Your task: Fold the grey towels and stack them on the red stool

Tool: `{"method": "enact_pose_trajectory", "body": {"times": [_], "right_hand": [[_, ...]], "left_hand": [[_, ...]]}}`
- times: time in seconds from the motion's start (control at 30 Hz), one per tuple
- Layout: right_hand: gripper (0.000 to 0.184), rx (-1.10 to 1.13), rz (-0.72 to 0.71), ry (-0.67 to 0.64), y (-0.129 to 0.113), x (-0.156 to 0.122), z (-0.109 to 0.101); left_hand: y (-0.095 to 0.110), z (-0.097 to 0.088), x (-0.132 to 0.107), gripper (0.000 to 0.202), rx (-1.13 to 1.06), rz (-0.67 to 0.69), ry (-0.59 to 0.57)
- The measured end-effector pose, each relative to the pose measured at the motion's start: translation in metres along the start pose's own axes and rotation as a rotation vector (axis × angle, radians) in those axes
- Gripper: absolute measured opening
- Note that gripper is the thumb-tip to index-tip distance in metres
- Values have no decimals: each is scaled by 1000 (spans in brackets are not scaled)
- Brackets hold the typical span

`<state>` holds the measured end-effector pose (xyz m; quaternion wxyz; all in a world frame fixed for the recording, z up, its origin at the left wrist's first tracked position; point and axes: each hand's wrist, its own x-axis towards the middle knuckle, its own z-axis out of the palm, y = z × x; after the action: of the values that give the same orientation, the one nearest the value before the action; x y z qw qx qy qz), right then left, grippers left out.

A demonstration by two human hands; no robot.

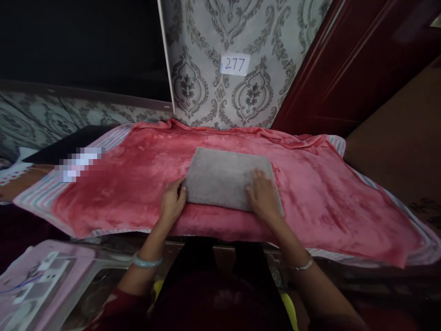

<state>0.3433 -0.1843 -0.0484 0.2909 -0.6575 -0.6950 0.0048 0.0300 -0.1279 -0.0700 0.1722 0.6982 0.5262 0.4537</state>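
A flat rectangle of grey plush cloth [220, 177] lies on a pink plush blanket [138, 184] in front of me. My left hand [172, 200] is at the cloth's left edge, with the thumb and curled fingers closed around that edge. On the right part of the cloth rests my right hand [263, 193], its fingers stretched out and slightly apart over the surface, a little blurred. Striped trim runs along the blanket's borders. Whatever the left fingertips do under the edge is hidden.
Behind the blanket is a patterned wall with a paper label [234, 65] reading 277. A large dark screen [82, 46] stands at the upper left, a dark red door [330, 73] at the right. A pink and white object [51, 276] sits at the lower left.
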Motion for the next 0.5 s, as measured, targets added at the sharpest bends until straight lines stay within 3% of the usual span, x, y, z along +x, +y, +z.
{"method": "enact_pose_trajectory", "body": {"times": [0.13,0.23,0.37,0.5], "right_hand": [[65,-61,-268,-213,-101,22,35],[63,-118,-381,-329,-137,22,59],[61,-155,-419,-328,-129,11,69],[62,-194,-310,-261,-102,-6,63]], "left_hand": [[-3,3,4,44,35,-155,-85],[-5,7,7,45,86,-115,-113],[-4,8,2,45,139,-28,-85],[0,7,-3,45,148,-28,-83]]}}
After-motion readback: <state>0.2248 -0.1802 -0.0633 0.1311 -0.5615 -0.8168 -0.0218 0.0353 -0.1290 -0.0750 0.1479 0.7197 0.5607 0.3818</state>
